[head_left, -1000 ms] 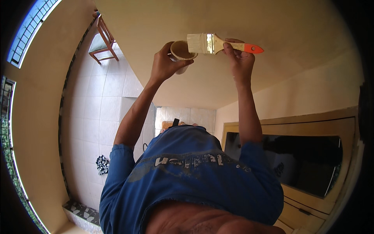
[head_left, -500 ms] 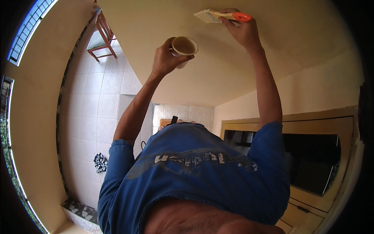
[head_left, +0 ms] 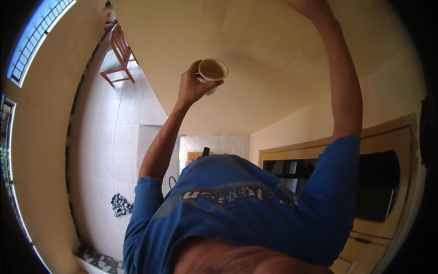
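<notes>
My left hand (head_left: 192,85) is wrapped round a whitish cup (head_left: 211,85), its thumb across the near side just below the rim. The cup's mouth faces me, and its inside looks tan and paint-stained. Behind it rises a yellowish-cream wall (head_left: 182,34), apart from the cup as far as I can see. My right arm reaches up along this wall, and only the heel of my right hand (head_left: 306,5) shows at the top edge. The fingers, and anything in them, lie beyond the picture. Faint brush-like streaks (head_left: 233,23) mark the wall between the two hands.
A wooden chair (head_left: 118,55) with a pale seat stands on the white tiled floor (head_left: 107,137) at the far left. A patterned cloth (head_left: 121,204) lies on the tiles. On my right is a wooden door (head_left: 394,219) with dark glass panels. Part of another person (head_left: 109,20) shows beyond the chair.
My right hand, earlier holding a paintbrush with an orange-tipped handle against the wall, has moved up and right, mostly out of view. The cup sits slightly lower in the picture.
</notes>
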The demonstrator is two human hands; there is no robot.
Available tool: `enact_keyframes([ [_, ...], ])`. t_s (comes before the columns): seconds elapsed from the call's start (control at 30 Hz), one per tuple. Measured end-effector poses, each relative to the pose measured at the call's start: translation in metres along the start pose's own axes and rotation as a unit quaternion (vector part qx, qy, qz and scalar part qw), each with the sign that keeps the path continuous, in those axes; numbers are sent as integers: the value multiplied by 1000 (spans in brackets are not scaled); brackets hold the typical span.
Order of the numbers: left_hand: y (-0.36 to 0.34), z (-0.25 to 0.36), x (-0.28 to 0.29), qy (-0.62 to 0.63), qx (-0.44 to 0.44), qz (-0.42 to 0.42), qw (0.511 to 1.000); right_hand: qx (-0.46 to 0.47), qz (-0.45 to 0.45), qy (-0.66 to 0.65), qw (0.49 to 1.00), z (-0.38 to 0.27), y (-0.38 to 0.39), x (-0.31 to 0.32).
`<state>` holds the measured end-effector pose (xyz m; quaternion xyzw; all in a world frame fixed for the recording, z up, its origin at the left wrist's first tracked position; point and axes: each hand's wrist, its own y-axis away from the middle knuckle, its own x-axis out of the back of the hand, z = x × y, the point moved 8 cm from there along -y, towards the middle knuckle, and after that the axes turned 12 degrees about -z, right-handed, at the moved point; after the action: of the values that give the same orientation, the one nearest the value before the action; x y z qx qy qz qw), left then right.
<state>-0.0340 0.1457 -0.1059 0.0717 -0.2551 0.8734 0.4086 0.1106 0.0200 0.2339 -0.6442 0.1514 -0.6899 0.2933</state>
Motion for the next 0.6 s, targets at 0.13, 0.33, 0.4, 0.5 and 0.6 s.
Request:
enact_keyframes([
  [0.13, -7, 6, -9, 29, -1, -19, 999, 44, 23, 79, 996, -10, 3, 28],
  [0.33, 6, -4, 4, 7, 18, 8, 1000, 4, 5, 11, 1000, -7, 35, -3],
  [0.4, 4, -4, 0, 3, 18, 3, 1000, -55, -48, -89, 993, 0, 59, -42],
  [0.5, 4, -9, -2, 11, 28, -1, 1000, -105, -142, -118, 977, -4, 83, -100],
  [0.6, 7, -12, 0, 8, 32, -2, 999, -144, -183, -137, 963, 10, 94, -149],
])
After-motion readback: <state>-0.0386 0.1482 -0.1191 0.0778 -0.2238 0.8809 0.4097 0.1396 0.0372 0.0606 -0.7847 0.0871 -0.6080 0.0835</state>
